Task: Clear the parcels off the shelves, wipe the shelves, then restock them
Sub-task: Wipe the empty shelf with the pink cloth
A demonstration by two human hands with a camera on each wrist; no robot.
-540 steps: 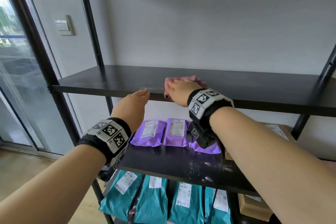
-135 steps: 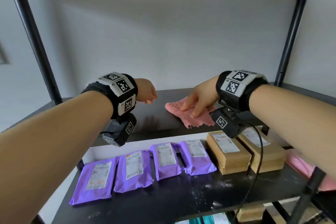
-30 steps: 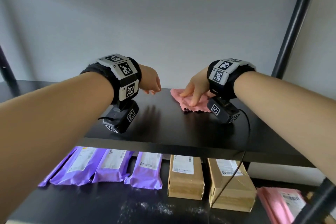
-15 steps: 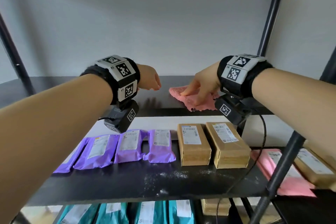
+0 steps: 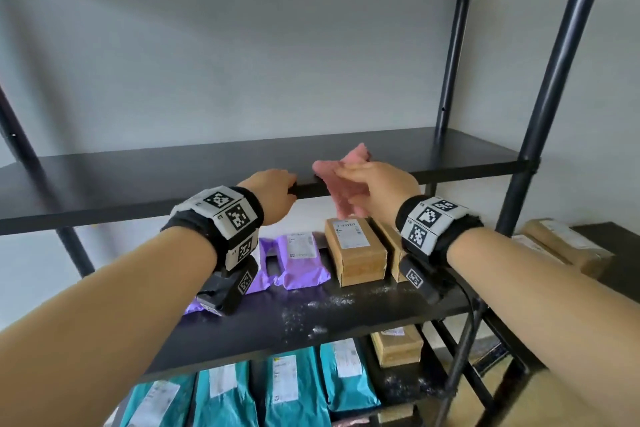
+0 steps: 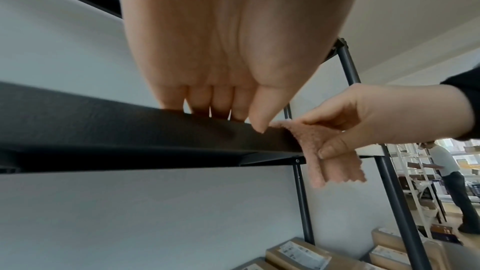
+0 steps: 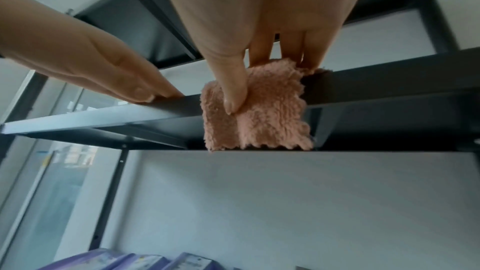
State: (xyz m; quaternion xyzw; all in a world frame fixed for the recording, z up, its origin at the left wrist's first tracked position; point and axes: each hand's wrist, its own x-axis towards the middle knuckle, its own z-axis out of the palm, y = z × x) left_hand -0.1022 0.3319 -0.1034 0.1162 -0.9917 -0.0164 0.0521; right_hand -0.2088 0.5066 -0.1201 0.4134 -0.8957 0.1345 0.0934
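Head camera looks slightly down at a black metal shelving unit against a pale wall. Its upper shelf [image 5: 207,177] carries no parcels; the person's two bare hands reach to its front edge. On the left, the left hand [image 5: 273,194] rests on that edge with straight fingers lying together on top and the thumb on the front face, a flat, relaxed grip that holds nothing. Just beside it, not touching, the right hand [image 5: 377,191] pinches a pink fluffy cloth [image 5: 346,191]: the fingers press it from above, the thumb presses it against the front face of the edge, and the cloth hangs folded over the edge with its scalloped hem below. Both wrists wear black bands with square black-and-white markers. One shelf down, dusted with white specks near its front, lie purple mailer bags [image 5: 301,260] on the left and two brown cardboard boxes [image 5: 356,253] with white labels to their right. On the shelf below that lie teal mailer bags [image 5: 294,388] and another cardboard box. Further brown boxes [image 5: 568,246] sit on a separate surface at far right. Left wrist camera shows another person standing far behind, beside pale racks.
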